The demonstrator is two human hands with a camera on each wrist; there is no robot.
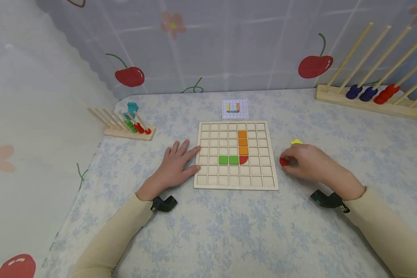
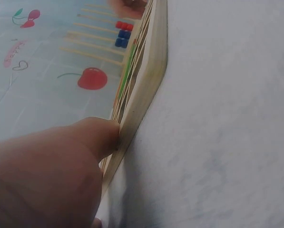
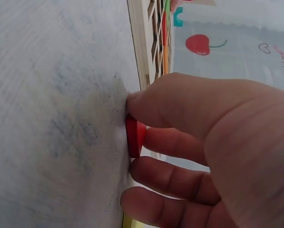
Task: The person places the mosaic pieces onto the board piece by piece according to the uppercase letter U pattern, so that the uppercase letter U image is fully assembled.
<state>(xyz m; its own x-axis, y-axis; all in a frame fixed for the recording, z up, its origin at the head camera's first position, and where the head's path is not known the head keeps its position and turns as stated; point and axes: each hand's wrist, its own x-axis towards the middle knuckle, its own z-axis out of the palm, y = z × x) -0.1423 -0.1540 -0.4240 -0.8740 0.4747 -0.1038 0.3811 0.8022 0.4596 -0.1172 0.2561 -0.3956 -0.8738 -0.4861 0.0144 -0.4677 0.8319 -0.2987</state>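
A wooden grid board (image 1: 208, 180) lies flat on the table, with three orange squares (image 1: 243, 142), a red quarter-round tile (image 1: 243, 159) and two green squares (image 1: 228, 160) set in its cells. To the right of the board, my right hand (image 1: 307, 163) pinches a second red tile (image 3: 133, 137) between thumb and fingers, close at the tabletop. Just beyond that hand lies a yellow tile (image 1: 296, 141), partly hidden by it. My left hand (image 1: 173, 166) rests spread on the table, its thumb and index fingertip touching the board's left edge.
Behind the board lies a small pattern card (image 1: 234, 109). A small bead rack (image 1: 128, 133) stands at the left beside a teal piece (image 1: 133, 107). At the back right is a larger bead rack (image 1: 365, 104) with tall pegs. A patterned curtain (image 1: 215, 46) hangs behind the table.
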